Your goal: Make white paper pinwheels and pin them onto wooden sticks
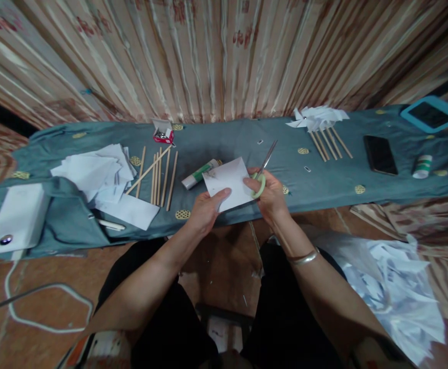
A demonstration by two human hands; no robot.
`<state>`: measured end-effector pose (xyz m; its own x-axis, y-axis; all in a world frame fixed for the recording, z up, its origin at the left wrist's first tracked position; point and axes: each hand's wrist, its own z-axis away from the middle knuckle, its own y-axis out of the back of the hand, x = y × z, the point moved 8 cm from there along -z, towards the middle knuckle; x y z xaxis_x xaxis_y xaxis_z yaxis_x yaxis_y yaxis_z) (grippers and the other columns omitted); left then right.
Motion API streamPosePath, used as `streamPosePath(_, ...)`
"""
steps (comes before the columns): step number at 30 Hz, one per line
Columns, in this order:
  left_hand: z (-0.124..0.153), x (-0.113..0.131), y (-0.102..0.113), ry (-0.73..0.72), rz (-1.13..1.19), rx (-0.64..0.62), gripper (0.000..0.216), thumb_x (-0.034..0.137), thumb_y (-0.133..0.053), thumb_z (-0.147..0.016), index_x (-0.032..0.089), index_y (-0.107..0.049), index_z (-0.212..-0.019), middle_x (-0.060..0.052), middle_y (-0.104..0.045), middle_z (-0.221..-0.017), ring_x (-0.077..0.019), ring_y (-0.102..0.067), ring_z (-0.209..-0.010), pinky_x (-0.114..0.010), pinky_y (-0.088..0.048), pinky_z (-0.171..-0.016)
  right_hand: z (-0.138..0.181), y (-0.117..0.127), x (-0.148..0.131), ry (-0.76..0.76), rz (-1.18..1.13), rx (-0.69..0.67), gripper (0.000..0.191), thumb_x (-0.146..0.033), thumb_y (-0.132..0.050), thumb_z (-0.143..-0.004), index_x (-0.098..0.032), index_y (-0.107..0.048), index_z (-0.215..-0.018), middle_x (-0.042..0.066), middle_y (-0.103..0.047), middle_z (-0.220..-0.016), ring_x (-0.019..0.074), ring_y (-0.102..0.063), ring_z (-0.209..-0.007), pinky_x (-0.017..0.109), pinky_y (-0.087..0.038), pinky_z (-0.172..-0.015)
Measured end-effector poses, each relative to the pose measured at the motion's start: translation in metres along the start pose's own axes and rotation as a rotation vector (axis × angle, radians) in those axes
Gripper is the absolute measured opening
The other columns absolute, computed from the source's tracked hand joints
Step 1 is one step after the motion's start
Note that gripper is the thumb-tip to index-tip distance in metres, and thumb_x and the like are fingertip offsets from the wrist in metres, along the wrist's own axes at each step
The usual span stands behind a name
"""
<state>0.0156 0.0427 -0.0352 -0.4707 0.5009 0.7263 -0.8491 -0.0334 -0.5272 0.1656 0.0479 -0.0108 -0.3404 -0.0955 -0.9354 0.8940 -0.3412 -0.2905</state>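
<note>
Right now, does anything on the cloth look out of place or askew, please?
Yes: one wooden stick lies slantwise across several other sticks, which lie roughly side by side. The paper pile left of them is also untidy, its sheets unaligned.

scissors: 1 | loose sticks: 7 | tubes: 2 | phone: 1 | red box: 1

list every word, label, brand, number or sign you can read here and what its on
None can be read.
Red box: any print is too small and blurred.
Glue stick: its green label is too blurred.
Green-and-white tube at the right: too small to read.
Small white patch on the cloth: its dark mark is too small.
White paper being held: no readable words.
</note>
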Motion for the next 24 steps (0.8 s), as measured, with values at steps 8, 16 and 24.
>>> streamPosePath(8, -0.006, 0.018, 0.017, -0.134, -0.100, 0.062, 0.042, 0.037, -0.092, -0.046, 0.014, -0.073, -0.076, -0.007, -0.076, -0.076, -0.0270, -0.072, -0.083, -0.036, -0.058, -0.075, 0.017, -0.010, -0.002, -0.043, 0.132, -0.169, 0.049, -0.040, -0.090, -0.048, -0.023, -0.063, -0.084, -0.007, -0.060, -0.064, 0.0101, -0.051, -0.055, 0.023, -0.041, -0.052)
streamPosePath(16, -0.003, 0.033, 0.015, -0.150, -0.106, 0.003, 0.034, 0.034, -0.088, -0.052, 0.015, -0.072, -0.076, -0.004, -0.075, -0.076, -0.0220, -0.070, -0.077, -0.032, -0.056, -0.073, 0.041, -0.011, 0.008, -0.171, 0.275, -0.413, 0.047, -0.057, -0.082, -0.063, -0.018, -0.065, -0.084, 0.000, -0.066, -0.068, 0.0121, -0.056, -0.062, 0.024, -0.041, -0.054)
streamPosePath(24, -0.009, 0.056, 0.027, -0.252, -0.057, 0.050, 0.038, 0.033, -0.090, -0.050, 0.014, -0.072, -0.078, -0.004, -0.075, -0.073, -0.0208, -0.071, -0.072, -0.032, -0.054, -0.073, 0.079, -0.014, 0.017, -0.338, 0.330, -0.762, 0.061, -0.069, -0.068, -0.073, -0.014, -0.064, -0.099, 0.010, -0.071, -0.084, 0.0160, -0.061, -0.069, 0.028, -0.044, -0.060)
